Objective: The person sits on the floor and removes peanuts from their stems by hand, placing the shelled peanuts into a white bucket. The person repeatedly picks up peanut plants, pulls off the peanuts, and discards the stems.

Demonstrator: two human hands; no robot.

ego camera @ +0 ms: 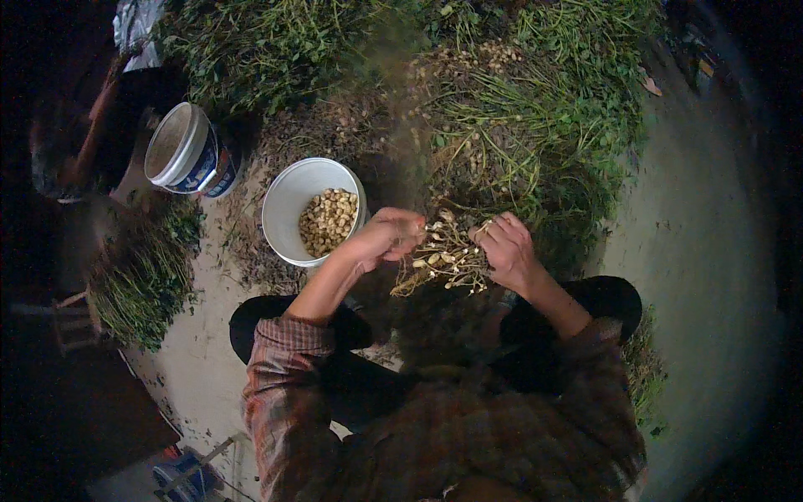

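Note:
Between my hands hangs a bunch of peanut roots (457, 260) with pale pods and thin stalks attached. My right hand (508, 251) grips the bunch from its right side, fingers curled around the stems. At the left edge of the same bunch, my left hand (392, 235) has its fingers closed against the pods; motion blur hides how many are in its grasp. Just left of that hand stands a white plastic bucket (280, 210), partly covered by my left forearm. Picked peanuts (329, 219) lie in a heap in it.
Leafy peanut plants (564, 113) are piled ahead, some with pods showing. A second bucket (188, 154), with a blue label, stands tilted at left. More plants (141, 288) lie on the concrete floor (684, 270) beside a small wooden stool (78, 314). A blue bucket (182, 477) sits lower left.

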